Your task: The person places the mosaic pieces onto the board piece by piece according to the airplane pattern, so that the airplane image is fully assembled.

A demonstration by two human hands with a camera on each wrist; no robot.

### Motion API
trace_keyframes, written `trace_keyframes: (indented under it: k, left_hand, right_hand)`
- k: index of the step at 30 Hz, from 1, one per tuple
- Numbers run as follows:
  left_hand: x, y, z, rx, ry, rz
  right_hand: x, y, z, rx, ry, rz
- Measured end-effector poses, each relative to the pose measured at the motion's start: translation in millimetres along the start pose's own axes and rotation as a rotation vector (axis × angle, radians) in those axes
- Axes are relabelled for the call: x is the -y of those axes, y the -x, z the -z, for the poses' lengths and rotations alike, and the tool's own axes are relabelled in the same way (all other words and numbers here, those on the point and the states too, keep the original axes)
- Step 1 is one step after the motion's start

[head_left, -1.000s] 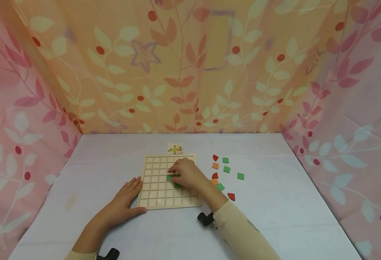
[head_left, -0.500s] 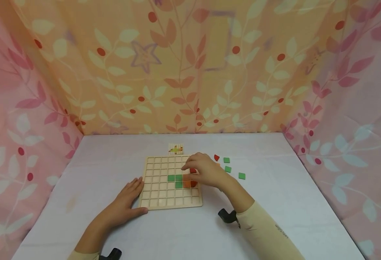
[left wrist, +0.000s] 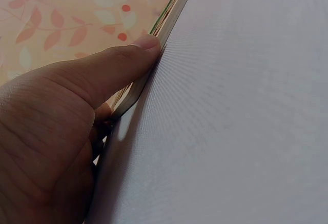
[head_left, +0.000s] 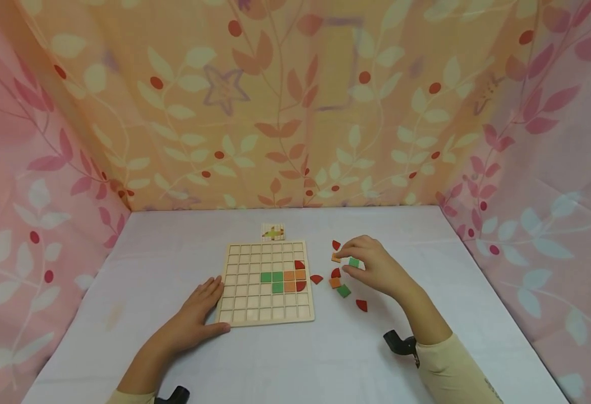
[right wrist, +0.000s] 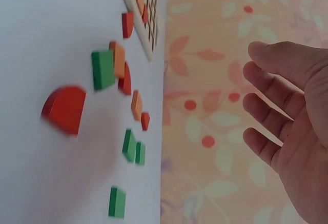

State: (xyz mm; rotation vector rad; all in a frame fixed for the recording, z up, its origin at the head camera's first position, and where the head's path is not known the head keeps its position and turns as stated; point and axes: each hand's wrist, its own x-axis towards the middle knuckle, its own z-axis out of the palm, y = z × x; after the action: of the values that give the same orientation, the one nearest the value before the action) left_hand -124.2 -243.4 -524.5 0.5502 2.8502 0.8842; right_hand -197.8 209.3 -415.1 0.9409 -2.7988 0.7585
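Observation:
A light wooden grid board lies on the table, its right part filled with green squares, orange squares and red quarter-round pieces. My left hand rests against its left side with fingers extended, thumb at the near edge. In the left wrist view the thumb lies along the board's rim. Over the loose pieces right of the board hovers my right hand, holding nothing, thumb and fingers apart. A loose green square shows between them. The right wrist view shows its fingertips touching nothing.
A small pattern card lies behind the board. Between board and right hand are a red piece, an orange square and a green square. Another red piece lies nearer. Patterned cloth closes off the back and sides.
My right hand has moved right, from over the board to above the loose pieces, uncovering the coloured pieces on the board. My left hand has stayed at the board's left side.

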Motion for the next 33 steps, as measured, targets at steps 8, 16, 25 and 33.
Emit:
trace_keyframes:
  k: [8, 16, 25, 33]
  left_hand:
    - [0.0, -2.1, 0.5, 0.007, 0.003, -0.011]
    - [2.8, -1.7, -1.9, 0.012, 0.000, 0.002]
    - [7.8, -0.6, -0.2, 0.000, -0.018, -0.014]
    - [5.9, -2.1, -3.1, -0.018, -0.023, -0.030]
  right_hand:
    - [-21.9, 17.6, 2.7, -0.042, -0.022, -0.094]
    - [-40.7, 23.9, -3.8, -0.054, -0.018, -0.116]
    - [-61.9, 27.1, -13.1, -0.052, -0.049, -0.175]
    - [-84.3, 35.5, -17.8, -0.024, -0.012, -0.238]
